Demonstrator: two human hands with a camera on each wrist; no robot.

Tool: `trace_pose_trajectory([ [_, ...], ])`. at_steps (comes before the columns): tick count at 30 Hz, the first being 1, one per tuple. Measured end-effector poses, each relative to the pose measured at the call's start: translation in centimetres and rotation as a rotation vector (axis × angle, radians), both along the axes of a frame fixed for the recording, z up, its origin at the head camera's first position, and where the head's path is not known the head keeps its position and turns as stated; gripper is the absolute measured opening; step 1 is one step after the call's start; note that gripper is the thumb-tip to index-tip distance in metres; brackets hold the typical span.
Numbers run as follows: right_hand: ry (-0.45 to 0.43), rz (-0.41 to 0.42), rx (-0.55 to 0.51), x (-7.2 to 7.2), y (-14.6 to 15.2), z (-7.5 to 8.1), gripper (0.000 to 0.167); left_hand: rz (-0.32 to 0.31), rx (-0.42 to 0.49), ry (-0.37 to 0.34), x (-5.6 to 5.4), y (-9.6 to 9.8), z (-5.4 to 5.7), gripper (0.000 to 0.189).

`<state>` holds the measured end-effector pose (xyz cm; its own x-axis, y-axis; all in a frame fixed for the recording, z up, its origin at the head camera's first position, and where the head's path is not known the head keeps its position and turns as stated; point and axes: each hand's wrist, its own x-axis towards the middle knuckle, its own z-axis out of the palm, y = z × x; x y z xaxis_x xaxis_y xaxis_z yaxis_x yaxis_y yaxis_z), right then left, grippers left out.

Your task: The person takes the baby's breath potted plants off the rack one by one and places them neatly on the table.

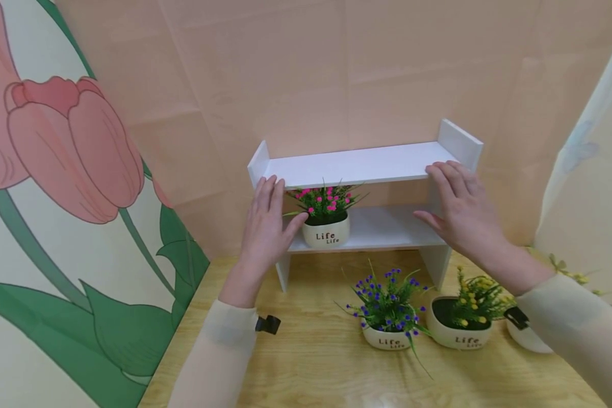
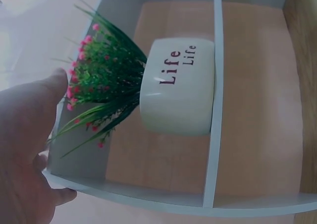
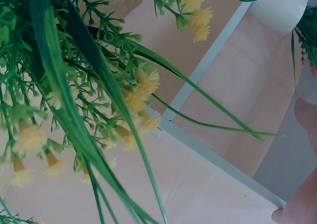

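Note:
A white two-tier shelf (image 1: pixel 357 164) stands against the backdrop. My left hand (image 1: pixel 267 226) is at its left upper corner, fingers extended with the tips at the top board's front edge. The left thumb reaches beside the pink-flowered potted plant (image 1: pixel 327 226), which sits on the lower board. In the left wrist view, the same white pot (image 2: pixel 178 87) reads "Life". My right hand (image 1: pixel 464 209) is at the shelf's right upper corner, its fingertips on the top board and its thumb spread below. Neither palm holds a pot.
On the wooden table (image 1: pixel 316 351), in front of the shelf, stand a blue-purple-flowered plant (image 1: pixel 390 306) and a yellow-flowered plant (image 1: pixel 464 323). Another white pot (image 1: pixel 530 337) is partly hidden behind the right forearm. A tulip-printed wall (image 1: pixel 71 147) rises at left.

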<state>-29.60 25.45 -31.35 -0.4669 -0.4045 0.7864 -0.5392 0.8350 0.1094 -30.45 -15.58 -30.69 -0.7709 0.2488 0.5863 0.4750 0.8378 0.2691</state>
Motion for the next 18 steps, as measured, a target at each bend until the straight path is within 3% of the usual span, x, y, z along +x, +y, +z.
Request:
trace_pose_trajectory([
  [4, 0.013, 0.000, -0.003, 0.0, -0.1, -0.1, 0.106, -0.014, -0.003, 0.018, 0.5, -0.2, 0.0, 0.090],
  [18, 0.035, 0.009, -0.004, -0.2, -0.2, -0.2, 0.096, -0.057, -0.035, 0.095, 2.9, -0.8, -1.0, 0.095],
])
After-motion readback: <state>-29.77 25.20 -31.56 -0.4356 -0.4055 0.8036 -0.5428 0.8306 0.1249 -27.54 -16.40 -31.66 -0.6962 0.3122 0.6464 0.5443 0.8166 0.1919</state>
